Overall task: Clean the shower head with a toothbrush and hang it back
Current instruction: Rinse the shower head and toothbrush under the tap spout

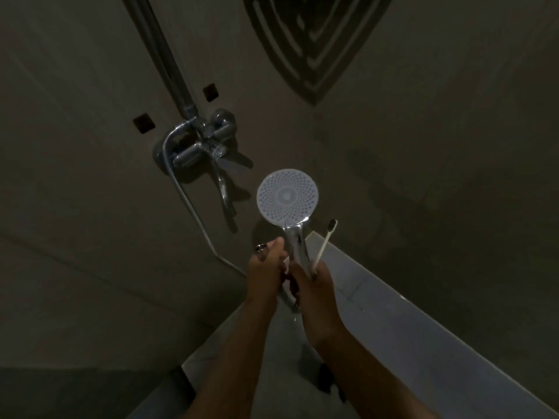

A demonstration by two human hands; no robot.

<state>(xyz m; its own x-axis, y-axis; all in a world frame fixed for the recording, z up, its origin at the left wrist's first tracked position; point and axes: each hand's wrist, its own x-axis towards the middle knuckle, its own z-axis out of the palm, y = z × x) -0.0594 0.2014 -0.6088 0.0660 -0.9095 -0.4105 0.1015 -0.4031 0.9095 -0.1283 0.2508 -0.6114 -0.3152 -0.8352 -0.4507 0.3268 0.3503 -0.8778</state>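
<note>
Centrally in the head view, a round shower head (287, 196) with a pale, finely dotted face was held upright before the dim wall, its smooth chrome handle running down between both hands. The left hand (266, 267), on which a ring (261, 247) was worn, was curled against the handle's left side. The right hand (314, 285) was closed round a slim white toothbrush (324, 243), dark bristles uppermost, just beside the handle; whether the handle was also gripped by it could not be told. A chrome mixer tap (205, 137), riser pipe (172, 62) and ribbed hose (193, 213) were seen behind. The hose's lower end was hidden by the left hand.
</note>
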